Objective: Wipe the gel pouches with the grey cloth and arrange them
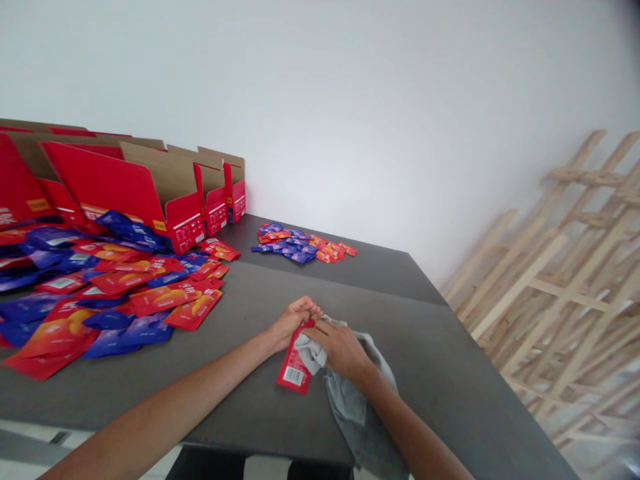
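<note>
Head view: left hand (295,319) fingers pinch the red sachet's (295,363) top while right hand (340,347) fingers press a grey cloth (357,407) onto it, near the counter's (250,400) front edge, where the draped cloth risks sliding off.

Near the desk's (240,393) front edge, left grip (293,320) pinches a red sachet (294,367); right grip (340,348) presses a grey cloth (353,407) against it.

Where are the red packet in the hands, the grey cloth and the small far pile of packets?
red packet (294,371), head view, on its lower end near the barcode label.
grey cloth (350,407), head view, on the part draped toward the table edge.
far pile of packets (303,243), head view, the pile's middle.
</note>
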Motion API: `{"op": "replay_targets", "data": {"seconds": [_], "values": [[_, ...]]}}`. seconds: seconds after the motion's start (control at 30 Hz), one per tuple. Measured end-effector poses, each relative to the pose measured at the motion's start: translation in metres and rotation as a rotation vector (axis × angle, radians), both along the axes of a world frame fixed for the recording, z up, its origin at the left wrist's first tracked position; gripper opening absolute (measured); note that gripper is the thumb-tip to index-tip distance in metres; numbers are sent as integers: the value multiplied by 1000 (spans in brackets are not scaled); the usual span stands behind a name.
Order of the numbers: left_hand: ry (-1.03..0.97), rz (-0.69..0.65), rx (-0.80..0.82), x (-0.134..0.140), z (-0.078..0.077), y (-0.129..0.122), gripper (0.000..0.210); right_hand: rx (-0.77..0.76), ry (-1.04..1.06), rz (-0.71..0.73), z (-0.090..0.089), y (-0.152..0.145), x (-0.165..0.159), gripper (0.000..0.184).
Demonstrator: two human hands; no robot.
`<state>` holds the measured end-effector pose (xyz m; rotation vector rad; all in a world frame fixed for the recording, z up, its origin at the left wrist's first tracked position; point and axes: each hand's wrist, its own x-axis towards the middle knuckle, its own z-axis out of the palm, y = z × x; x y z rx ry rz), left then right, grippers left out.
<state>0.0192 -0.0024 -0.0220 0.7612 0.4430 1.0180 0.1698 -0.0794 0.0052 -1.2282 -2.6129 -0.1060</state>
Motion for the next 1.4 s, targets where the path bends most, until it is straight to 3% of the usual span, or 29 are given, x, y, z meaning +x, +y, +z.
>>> {"op": "replay_targets", "data": {"seconds": [0.13,0.23,0.3,0.43,0.57,0.67,0.77,0.83,0.93,1.07,1.2,1.3,1.4], "values": [[24,73,12,-2,0,5,25,-43,-83,226,5,-10,-8,34],[1,91,4,-4,3,6,27,-57,-107,293,6,-13,-11,36],[-24,55,-2,-5,6,5,28,-44,-73,247,4,-11,-10,35],[-74,-29,1,-5,14,2,30,-15,107,0,-4,-1,-4,28],[-110,-28,49,-5,20,-1,31,-36,493,-126,-10,7,0,19],[-112,-42,135,-8,24,-3,28,-250,798,-98,-12,9,2,25],[-97,-28,204,-10,27,-3,25,-576,899,-53,-12,7,3,34],[-81,2,219,-10,27,-2,24,-677,939,-53,-13,6,2,37],[41,60,256,-9,24,0,26,-659,1051,-133,-16,6,-1,37],[371,143,303,-13,18,3,37,-571,1185,-287,-21,11,-1,36],[655,40,500,-21,17,4,25,-510,1324,-368,-24,16,1,36],[785,-43,631,-24,19,3,31,-496,1380,-387,-26,18,1,38],[880,-19,619,-27,20,5,43,-462,1397,-362,-29,20,1,36]]}}
